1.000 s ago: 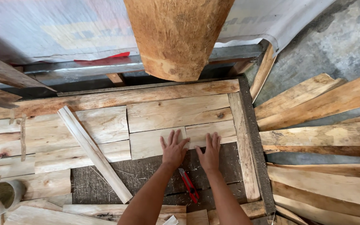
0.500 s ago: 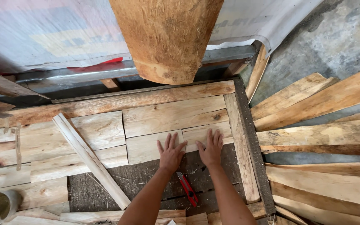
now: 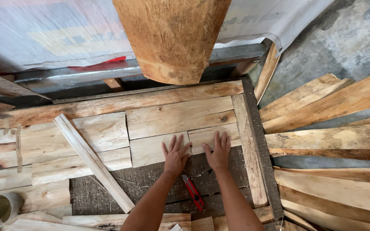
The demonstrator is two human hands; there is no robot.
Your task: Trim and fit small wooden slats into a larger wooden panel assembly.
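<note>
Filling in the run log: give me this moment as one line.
left hand: flat on left board | right hand: flat on right board | red knife: between forearms, untouched | slat: diagonal, left

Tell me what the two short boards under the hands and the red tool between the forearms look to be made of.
Short boards: pale, unfinished sawn wood, with visible grain and rough edges. Red tool: probably a plastic body, smooth and glossy; any blade is too small to tell.
</note>
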